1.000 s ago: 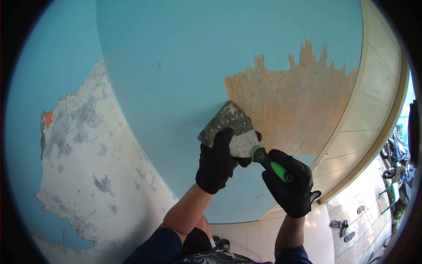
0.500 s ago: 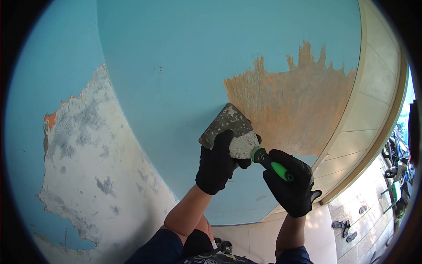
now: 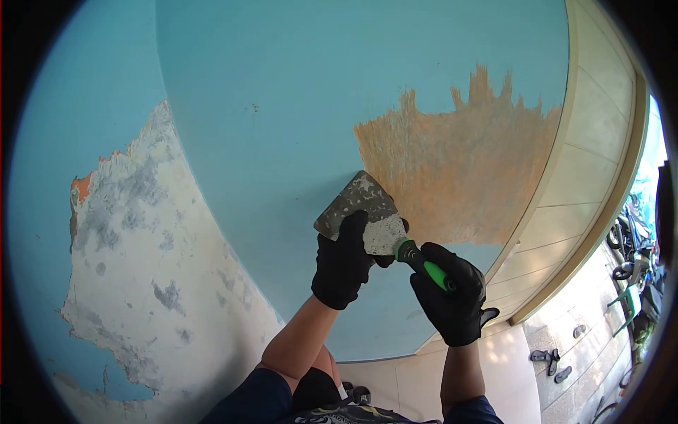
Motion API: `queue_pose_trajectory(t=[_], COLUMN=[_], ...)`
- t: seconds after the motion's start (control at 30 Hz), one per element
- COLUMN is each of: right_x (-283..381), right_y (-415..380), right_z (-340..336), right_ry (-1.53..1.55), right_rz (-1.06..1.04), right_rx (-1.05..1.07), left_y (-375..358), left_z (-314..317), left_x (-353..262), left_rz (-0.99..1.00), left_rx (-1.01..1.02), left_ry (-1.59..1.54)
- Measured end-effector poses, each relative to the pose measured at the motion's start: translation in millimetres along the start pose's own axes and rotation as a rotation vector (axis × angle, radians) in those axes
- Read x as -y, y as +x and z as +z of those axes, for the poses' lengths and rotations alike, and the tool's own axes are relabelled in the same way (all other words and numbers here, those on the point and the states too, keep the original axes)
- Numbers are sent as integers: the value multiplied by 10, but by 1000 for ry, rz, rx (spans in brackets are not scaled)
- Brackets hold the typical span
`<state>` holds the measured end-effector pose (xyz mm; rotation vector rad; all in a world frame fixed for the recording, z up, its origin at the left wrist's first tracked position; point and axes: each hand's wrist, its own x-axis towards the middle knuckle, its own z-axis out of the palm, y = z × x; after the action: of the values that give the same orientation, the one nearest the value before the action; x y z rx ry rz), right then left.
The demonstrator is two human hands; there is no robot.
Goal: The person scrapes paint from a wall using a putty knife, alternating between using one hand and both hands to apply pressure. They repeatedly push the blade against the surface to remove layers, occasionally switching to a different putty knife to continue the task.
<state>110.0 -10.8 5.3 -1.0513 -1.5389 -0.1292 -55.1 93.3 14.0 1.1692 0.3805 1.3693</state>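
Note:
A wide scraper (image 3: 385, 234) with a stained, paint-flecked metal blade and a green-and-black handle is held tilted in front of the blue wall (image 3: 282, 78). My left hand (image 3: 342, 263), in a black glove, grips the blade, its thumb over the front and fingers behind. Wrapped round the lower handle is my right hand (image 3: 452, 293), also black-gloved and closed. The blade's upper corner overlaps the wall close to the left edge of a bare brownish-orange patch (image 3: 466, 169) with ragged paint edges along its top.
On the left wall a large whitish patch (image 3: 162, 233) shows where the blue paint is gone. Cream tiles (image 3: 593, 134) border the blue wall on the right. Sandals (image 3: 544, 357), a green chair (image 3: 625, 307) and motorbikes (image 3: 628, 258) stand on the paving outside.
The view has shifted slightly, so the bare patch and tiled edge sit a little further left. Both hands and the scraper keep the same grip, slightly left of before.

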Motion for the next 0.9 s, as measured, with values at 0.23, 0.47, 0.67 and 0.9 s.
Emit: queue_pose_trajectory(t=[0.23, 0.47, 0.67, 0.9], right_x=[-14, -89, 60, 59], right_y=[15, 62, 201, 1], right_z=[-14, 190, 117, 39], right_ry=[-27, -30, 45, -10], right_rz=[-39, -71, -84, 27], right_rx=[-9, -59, -87, -1], left_y=[4, 304, 129, -44], left_z=[79, -311, -43, -35], left_x=[35, 102, -306, -28], left_rz=[48, 470, 492, 523], left_rx=[-28, 0, -4, -8], left_ry=[3, 560, 730, 849])
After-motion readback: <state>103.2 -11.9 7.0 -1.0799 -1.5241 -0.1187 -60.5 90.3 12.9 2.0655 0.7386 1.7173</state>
